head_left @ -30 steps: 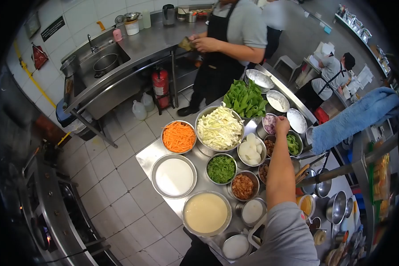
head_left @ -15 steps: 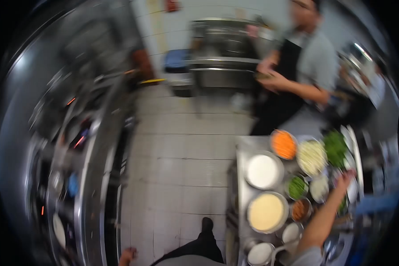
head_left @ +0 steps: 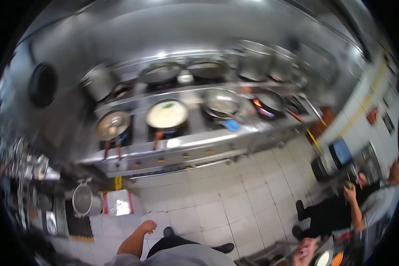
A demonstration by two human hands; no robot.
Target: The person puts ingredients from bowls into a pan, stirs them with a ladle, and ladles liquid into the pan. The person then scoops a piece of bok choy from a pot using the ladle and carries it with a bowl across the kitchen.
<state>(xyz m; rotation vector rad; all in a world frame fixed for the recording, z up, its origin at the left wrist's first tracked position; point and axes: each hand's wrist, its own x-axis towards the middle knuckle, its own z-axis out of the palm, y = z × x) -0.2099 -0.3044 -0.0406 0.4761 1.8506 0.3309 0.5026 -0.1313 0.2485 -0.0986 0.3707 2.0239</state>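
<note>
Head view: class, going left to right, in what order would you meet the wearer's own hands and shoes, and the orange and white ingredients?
Left hand → left shoe → right shoe → right hand → white ingredient → orange ingredient.

Glossy, smooth metal fronts the stove [head_left: 175, 160]; the tall pots [head_left: 255, 62] at 1 o'clock are duller metal. Matt cloth shirt [head_left: 186, 256] at 6 o'clock. Floor tiles [head_left: 237, 208] at 5 o'clock: smooth, faintly shiny.
</note>
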